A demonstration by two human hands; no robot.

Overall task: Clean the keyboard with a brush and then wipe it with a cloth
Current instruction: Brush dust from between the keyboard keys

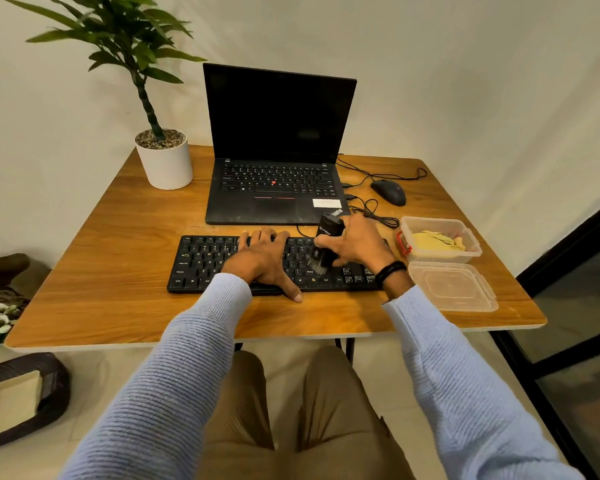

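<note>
Nearest the camera, two sleeved forearms are seen reaching forward over the front edge of the table (118, 220). Just past that edge the keyboard (201, 261) is laid with its long axis running left to right, square to the person. The left hand (264, 261) is rested flat on its middle, fingers straight and spread toward the far rows, thumb laid at the near edge. Nothing is held in it, and it is judged to be steadying the board. Just to its right, the right hand (361, 247) is wrapped around the black brush (329, 230). The brush is held nearly upright, with the bristles (317, 266) set down on the keys right of centre, between the two hands. The brushing step is judged to be in hand. The keys further left lie under or beyond the left hand, so a sweep that way would call for that hand to be shifted. Beside the keyboard's right end a clear lid (454, 289) is laid flat. Just behind it the yellow cloth (433, 242) is kept in an open clear container (475, 252), on the right hand's side. Farther back an open laptop (278, 116), a mouse (388, 192) and a potted plant (163, 161) are set.
</note>
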